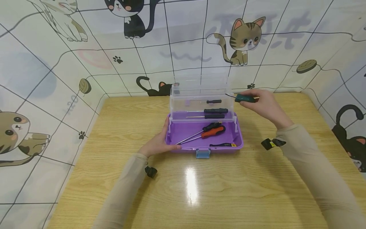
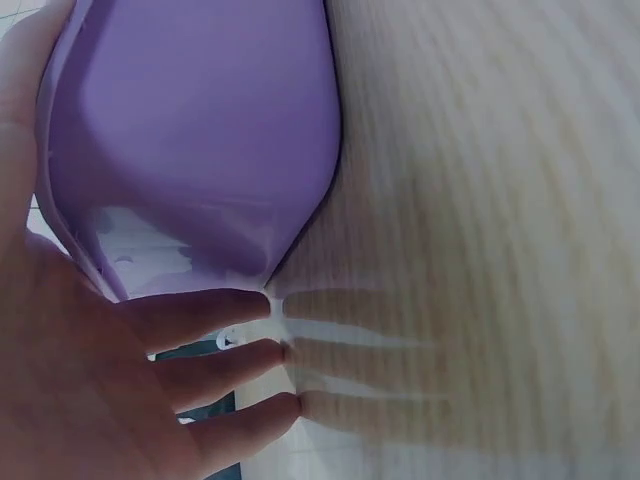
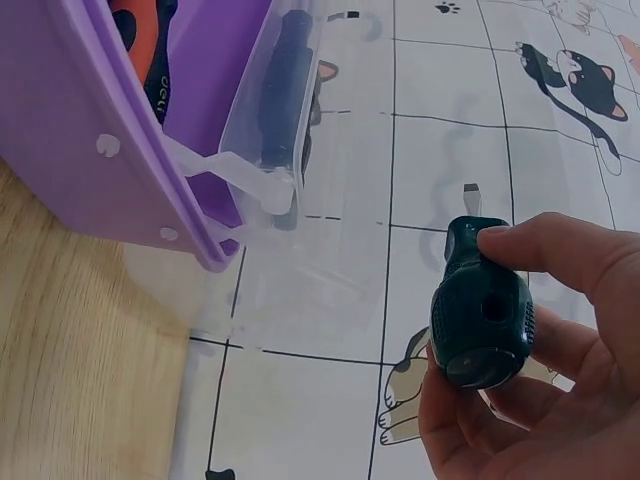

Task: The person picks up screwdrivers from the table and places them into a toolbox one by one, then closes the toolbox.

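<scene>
My left hand (image 1: 158, 143) rests against the left front corner of a purple toolbox (image 1: 240, 143), its thumb at the front rim. In the left wrist view, several of its fingers (image 2: 225, 370) stretch straight beside the purple wall (image 2: 210, 110). Right of the raised clear tray, my right hand (image 1: 264, 103) grips the dark green handle of a short flat-blade screwdriver (image 1: 245, 98). Its tip points left toward the tray. The right wrist view shows the green screwdriver (image 3: 480, 310) between thumb and fingers.
In the toolbox lie an orange-black screwdriver (image 1: 213, 132), a black one (image 1: 210, 127) and a small black-handled tool (image 1: 223, 145). The clear tray (image 1: 174, 106) holds more black screwdrivers (image 1: 215, 111). A blue latch (image 1: 203, 154) sits in front. A cat-patterned wall covering (image 1: 186, 57) stands behind the wooden table (image 1: 228, 190).
</scene>
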### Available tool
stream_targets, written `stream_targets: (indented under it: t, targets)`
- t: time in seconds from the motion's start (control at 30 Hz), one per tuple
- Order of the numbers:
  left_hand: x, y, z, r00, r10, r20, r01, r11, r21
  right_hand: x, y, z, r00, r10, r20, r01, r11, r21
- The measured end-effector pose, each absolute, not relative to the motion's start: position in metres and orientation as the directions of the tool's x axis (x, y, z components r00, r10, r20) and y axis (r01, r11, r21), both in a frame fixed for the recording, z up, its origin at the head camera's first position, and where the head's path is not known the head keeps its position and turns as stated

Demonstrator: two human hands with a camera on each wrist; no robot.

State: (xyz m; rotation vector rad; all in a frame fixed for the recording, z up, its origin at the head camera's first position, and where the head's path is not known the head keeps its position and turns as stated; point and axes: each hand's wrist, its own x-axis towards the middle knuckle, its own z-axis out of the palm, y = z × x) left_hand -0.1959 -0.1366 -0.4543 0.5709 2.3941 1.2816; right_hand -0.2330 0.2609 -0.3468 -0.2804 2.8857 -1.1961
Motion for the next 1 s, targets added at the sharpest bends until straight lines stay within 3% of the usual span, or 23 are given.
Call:
stream_targets:
  t: [0.4,1.0]
  targets:
    - [-0.192,-0.134,-0.454,-0.868,0.490,-0.086,0.217,0.529,0.821,-0.238,0.253,-0.338,-0.955,-0.273,0.113,-0.284,0.742,-0.607]
    - [-0.197,-0.132,-0.455,-0.873,0.480,-0.088,0.228,0.561,0.796,-0.266,0.229,-0.336,-0.919,-0.379,0.107,-0.361,0.705,-0.610]
